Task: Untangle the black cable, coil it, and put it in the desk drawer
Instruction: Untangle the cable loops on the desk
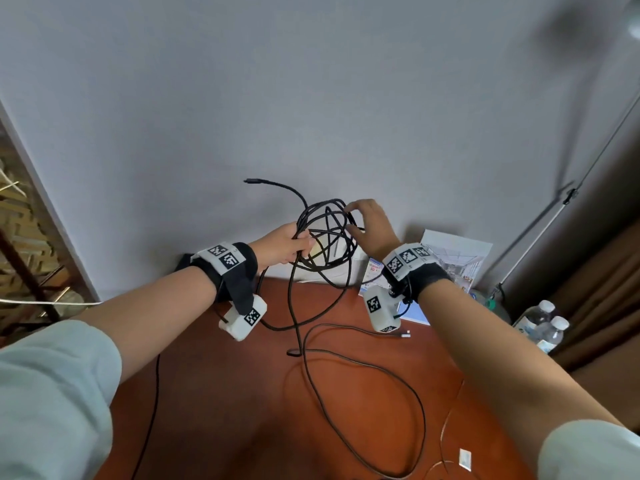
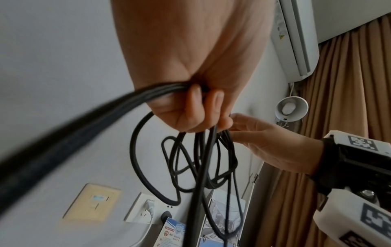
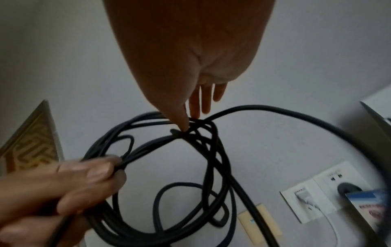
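The left hand's fingers [image 2: 195, 107] are curling tightly round a bundle of several strands of the thin, matte black round cable [image 1: 325, 237], clamping them against the palm. The right hand's fingers [image 3: 203, 100] are lying nearly straight and slightly spread, with the thumb tip and a fingertip touching the spot where the strands are crossing at the far side of the loops; whether they are actually pinching a strand cannot be told.

Between the left hand [image 1: 284, 249] and the right hand [image 1: 372, 225], the cable is hanging in the air as a loose, uneven tangle of overlapping loops, raised above the reddish-brown wooden tabletop [image 1: 225, 393]. One free end with a small plug is sticking up and to the left against the pale grey wall [image 1: 311, 81]. From the left hand, more of the cable is trailing down onto the tabletop, lying there in wide, slack curves toward the person.

Both wrists are wearing black straps with white marker-printed camera boxes.
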The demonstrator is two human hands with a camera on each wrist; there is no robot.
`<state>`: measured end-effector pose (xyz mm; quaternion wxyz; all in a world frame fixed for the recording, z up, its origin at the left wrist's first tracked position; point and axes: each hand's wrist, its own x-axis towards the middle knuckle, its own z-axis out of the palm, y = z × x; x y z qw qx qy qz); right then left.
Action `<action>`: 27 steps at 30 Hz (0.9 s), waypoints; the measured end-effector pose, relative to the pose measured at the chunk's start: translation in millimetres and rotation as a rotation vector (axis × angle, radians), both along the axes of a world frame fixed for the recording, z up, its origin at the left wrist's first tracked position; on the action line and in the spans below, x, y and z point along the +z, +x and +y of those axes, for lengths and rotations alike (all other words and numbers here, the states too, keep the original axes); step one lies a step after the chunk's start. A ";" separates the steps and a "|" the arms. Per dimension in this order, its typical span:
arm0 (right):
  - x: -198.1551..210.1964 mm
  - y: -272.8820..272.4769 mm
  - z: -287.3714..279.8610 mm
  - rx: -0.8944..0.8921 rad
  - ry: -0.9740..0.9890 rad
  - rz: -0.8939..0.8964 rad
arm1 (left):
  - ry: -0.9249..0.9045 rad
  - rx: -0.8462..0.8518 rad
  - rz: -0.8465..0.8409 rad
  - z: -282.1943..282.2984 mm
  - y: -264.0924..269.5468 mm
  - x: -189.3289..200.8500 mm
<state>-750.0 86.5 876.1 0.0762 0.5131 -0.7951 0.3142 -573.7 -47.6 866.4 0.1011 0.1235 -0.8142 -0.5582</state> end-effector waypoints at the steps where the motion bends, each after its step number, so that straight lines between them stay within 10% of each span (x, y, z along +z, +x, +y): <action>1: 0.6 3.2 -3.4 0.017 0.035 -0.003 | -0.002 -0.008 0.004 0.7 0.6 1.2; 15: -2.6 8.4 -8.9 -0.096 0.114 -0.375 | -0.023 0.118 -0.031 -21.4 17.0 -1.8; 22: -2.6 -18.7 7.3 -0.215 -0.007 -0.180 | 0.073 0.034 -0.165 -33.3 25.9 -17.5; 27: -23.0 -62.5 21.9 -0.450 -0.261 -0.693 | 0.090 0.114 -0.147 -47.0 32.1 -28.1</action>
